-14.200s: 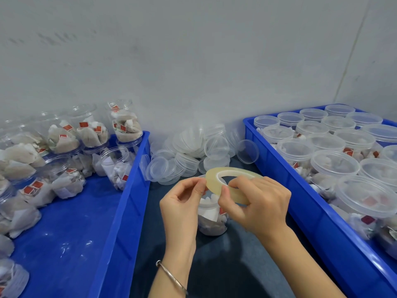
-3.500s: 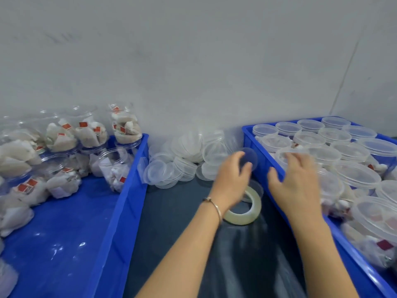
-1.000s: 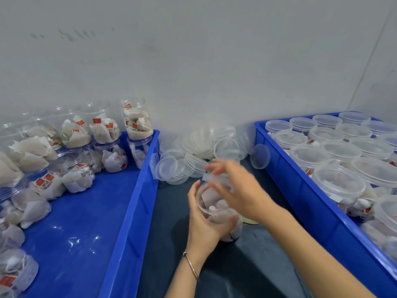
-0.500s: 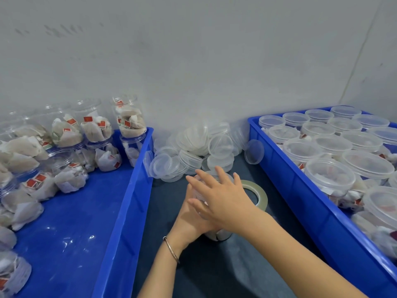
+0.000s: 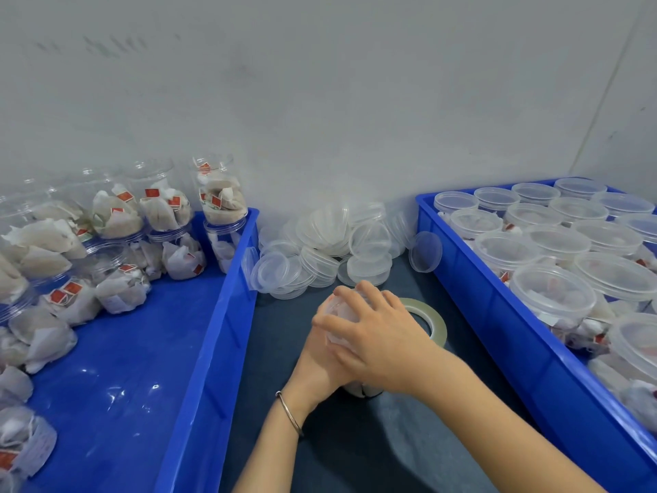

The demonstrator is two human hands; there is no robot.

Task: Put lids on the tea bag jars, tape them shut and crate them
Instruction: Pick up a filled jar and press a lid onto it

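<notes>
Head view. The jar (image 5: pixel 355 387) stands on the dark mat between the two blue crates, almost wholly hidden by the hands; only its base and a patch of the clear lid (image 5: pixel 337 314) show. The right hand (image 5: pixel 377 339) lies flat over the lid, fingers spread and fairly straight, pressing down. The left hand (image 5: pixel 320 357) sits under it against the jar's near-left side; whether its fingers wrap the jar cannot be told.

The tape roll (image 5: pixel 432 323) lies flat just right of the jar, partly behind the right hand. The loose lids (image 5: pixel 330 247) are heaped beyond the jar, against the wall. The left crate (image 5: pixel 217 336) holds open jars of tea bags; the right crate (image 5: pixel 497 314) holds lidded ones.

Risks, as judged:
- Uneven pressure may seat the lid crooked, so the tape would seal a gap.
- A tea bag tag or corner caught under the rim would stop the lid closing.
- Hard pressing off-centre could tip the jar.
</notes>
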